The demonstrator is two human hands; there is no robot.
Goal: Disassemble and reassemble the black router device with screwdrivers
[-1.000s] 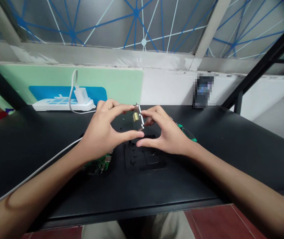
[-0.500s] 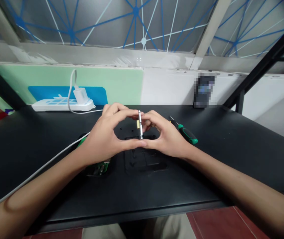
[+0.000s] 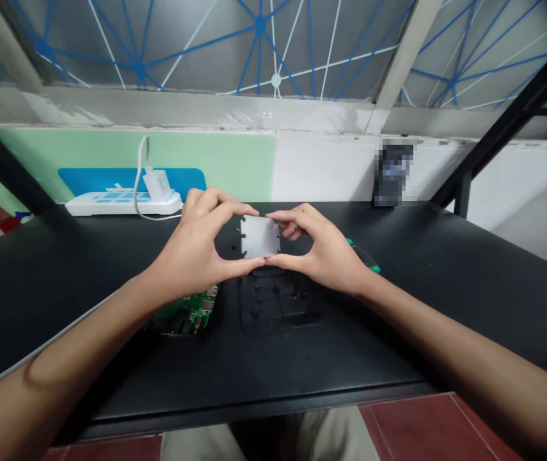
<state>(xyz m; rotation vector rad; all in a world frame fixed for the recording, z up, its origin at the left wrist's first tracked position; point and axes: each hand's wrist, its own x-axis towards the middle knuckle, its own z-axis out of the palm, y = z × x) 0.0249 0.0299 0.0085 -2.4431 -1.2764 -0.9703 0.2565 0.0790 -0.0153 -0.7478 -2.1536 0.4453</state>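
Observation:
Between both hands is a small silver metal plate (image 3: 260, 237) with notched side edges, its flat face toward me, held above the table. My left hand (image 3: 196, 246) pinches its top and bottom edges with forefinger and thumb. On the other side, my right hand (image 3: 325, 253) grips the same two edges near the right corner. Below the plate lies a black plastic cover (image 3: 280, 304) with moulded ribs. A green circuit board (image 3: 191, 310) sits left of that cover, partly hidden under my left hand and forearm.
Behind my right hand lies a green-and-black screwdriver (image 3: 368, 259), mostly hidden. A white power strip (image 3: 124, 202) with a plugged-in charger (image 3: 157, 184) stands at the back left, its white cable trailing. A dark phone-like device (image 3: 392, 176), pixelated, leans against the back wall.
The metal plate has turned from edge-on to showing its broad flat face. Both hands still hold it, shifted slightly. More of the circuit board shows, and less of the screwdriver.

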